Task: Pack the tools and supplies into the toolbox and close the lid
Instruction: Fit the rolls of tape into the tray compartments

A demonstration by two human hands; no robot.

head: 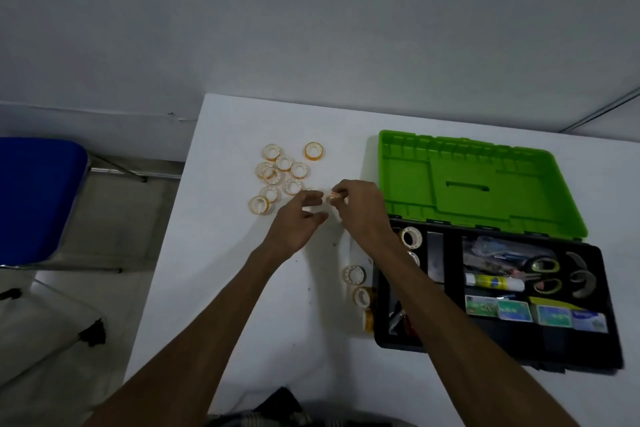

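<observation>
A black toolbox (609, 340) stands open on the right of the white table (214, 270), its green lid (478, 184) laid back flat. Inside lie scissors (543, 274), a glue stick (493, 281), card packets (533, 314) and a tape roll (411, 237). Several small tape rolls (282, 172) are scattered on the table to the left. My right hand (360, 210) pinches one small tape roll (335, 198) in its fingertips, left of the lid. My left hand (298, 222) hovers beside it with relaxed fingers, holding nothing. Three more tape rolls (355, 274) lie by the toolbox's left wall.
A blue chair (38, 194) stands left of the table on the tiled floor. A grey wall runs behind the table's far edge. A dark patterned cloth (277, 409) shows at the table's near edge.
</observation>
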